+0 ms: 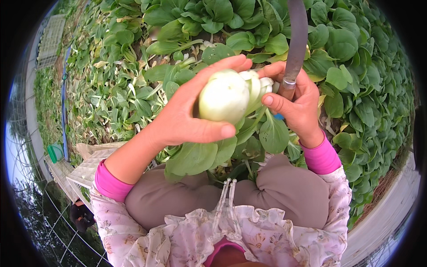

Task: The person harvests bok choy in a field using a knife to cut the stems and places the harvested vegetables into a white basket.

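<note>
My left hand is closed around a bok choy, its pale, rounded base turned up toward me and its green leaves hanging over my lap. Wrapped round the wooden handle of a knife, my right hand keeps the long, slightly curved blade pointing up and away from me. The thumb and fingertips of that hand meet pale outer stalks at the bok choy's right side. Below that hand a small blue bit shows, perhaps the handle's end. Most of the handle is hidden in my palm.
Rooted bok choy plants grow densely ahead and to the right. Loose, partly yellowed leaves litter the ground at left. Beside my left arm stands a white crate; farther off are a green container and a blue hose. A pale ledge borders the right.
</note>
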Tool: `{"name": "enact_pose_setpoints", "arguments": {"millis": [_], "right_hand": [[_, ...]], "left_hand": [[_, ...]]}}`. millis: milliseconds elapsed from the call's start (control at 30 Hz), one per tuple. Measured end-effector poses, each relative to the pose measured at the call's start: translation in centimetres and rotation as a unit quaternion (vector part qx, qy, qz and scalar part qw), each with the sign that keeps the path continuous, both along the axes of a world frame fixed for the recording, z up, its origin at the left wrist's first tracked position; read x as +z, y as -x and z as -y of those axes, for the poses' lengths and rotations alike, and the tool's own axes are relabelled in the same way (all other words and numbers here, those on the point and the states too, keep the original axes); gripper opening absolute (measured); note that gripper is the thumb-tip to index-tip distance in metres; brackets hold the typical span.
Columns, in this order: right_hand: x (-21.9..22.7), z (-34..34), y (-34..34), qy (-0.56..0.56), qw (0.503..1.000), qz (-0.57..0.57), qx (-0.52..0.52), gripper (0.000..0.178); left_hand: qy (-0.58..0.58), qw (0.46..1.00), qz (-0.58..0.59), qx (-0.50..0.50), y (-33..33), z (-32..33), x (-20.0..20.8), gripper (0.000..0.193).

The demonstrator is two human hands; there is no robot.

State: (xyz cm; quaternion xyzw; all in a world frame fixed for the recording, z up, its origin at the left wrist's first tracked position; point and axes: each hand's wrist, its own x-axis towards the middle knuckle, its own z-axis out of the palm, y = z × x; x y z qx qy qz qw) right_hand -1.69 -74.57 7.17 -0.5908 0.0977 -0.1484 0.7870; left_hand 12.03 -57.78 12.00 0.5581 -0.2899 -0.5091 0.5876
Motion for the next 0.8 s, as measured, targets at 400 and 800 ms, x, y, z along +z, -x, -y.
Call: {"name": "enact_pose_setpoints", "arguments": {"millis": [400, 800], "right_hand": [[-5.3, 3.8, 3.3, 0.294, 0.941, -0.167, 0.022, 0.034], [-11.9, -1.0, 2.1, 0.314, 0.869, -0.318, 0.211, 0.022]], "left_hand": [[-0.186, 0.981, 0.060, -0.019, -4.7, -0.1, -0.8, 0.085], [-0.390, 0.819, 0.176, -0.382, -0.8, -5.9, -9.9, 0.070]]}}
